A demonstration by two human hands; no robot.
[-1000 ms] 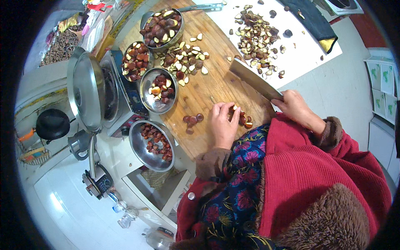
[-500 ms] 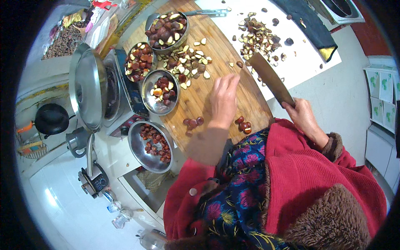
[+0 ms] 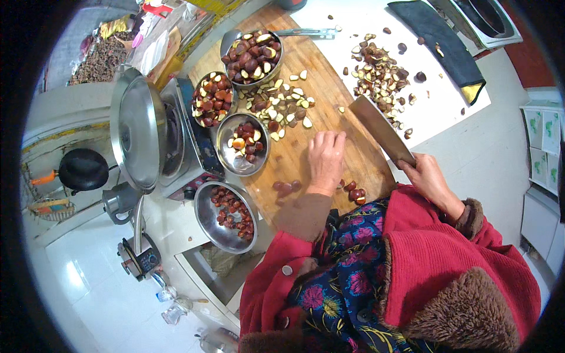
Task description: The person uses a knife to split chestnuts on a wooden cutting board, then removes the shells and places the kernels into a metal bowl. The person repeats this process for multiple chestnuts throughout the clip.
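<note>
My right hand (image 3: 432, 182) is closed round the handle of a cleaver (image 3: 381, 128), whose broad dark blade slants away to the upper left over the board's right edge. On the wooden cutting board (image 3: 294, 159), my left hand (image 3: 327, 160) rests with its fingers bent down; whatever is under the fingertips is hidden. Several whole brown chestnuts (image 3: 356, 193) lie just right of that wrist, and more chestnuts (image 3: 286, 188) sit left of it. Farther back, a heap of cut chestnuts (image 3: 281, 103) shows pale faces. The blade and the left fingers are apart.
Along the board's left side stand three steel bowls of chestnuts, the nearest a small bowl (image 3: 220, 141). A larger steel basin (image 3: 206, 226) holds more chestnuts. Chestnut scraps (image 3: 379, 70) cover part of a white sheet (image 3: 435, 100). A lidded pan (image 3: 136, 129) stands at left.
The whole view has shifted, so the scene sits lower and farther right. My left fingers have bent and drawn back slightly. The cleaver has come a little closer to them.
</note>
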